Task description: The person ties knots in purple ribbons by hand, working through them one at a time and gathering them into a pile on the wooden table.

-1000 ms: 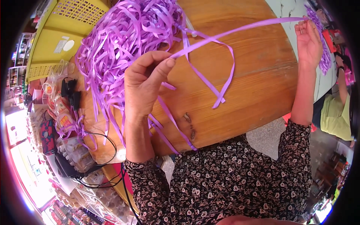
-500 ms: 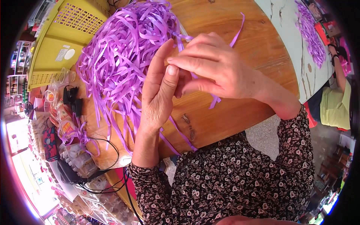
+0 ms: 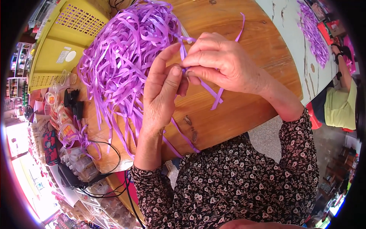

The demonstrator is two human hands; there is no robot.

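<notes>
Wooden tabletop (image 3: 244, 110) underneath: yellow crate (image 3: 61, 45) with a pale label far left, purple ribbon pile (image 3: 122, 61) beside it. Left hand (image 3: 162, 95) and right hand (image 3: 219, 63) meet, both pinching one purple ribbon strip (image 3: 213, 93) above the table.

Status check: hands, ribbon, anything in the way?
Left hand and right hand pinch one purple ribbon strand. Loose ribbon pile beside them. Nothing blocking.

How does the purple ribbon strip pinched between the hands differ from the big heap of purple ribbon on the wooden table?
The pinched purple ribbon strip is a single length, held between the left hand and right hand; the heap of purple ribbon is many tangled strips. The strip is lifted and dangles; the heap rests on the wooden table. Both share the same colour and look equally wide.
</notes>
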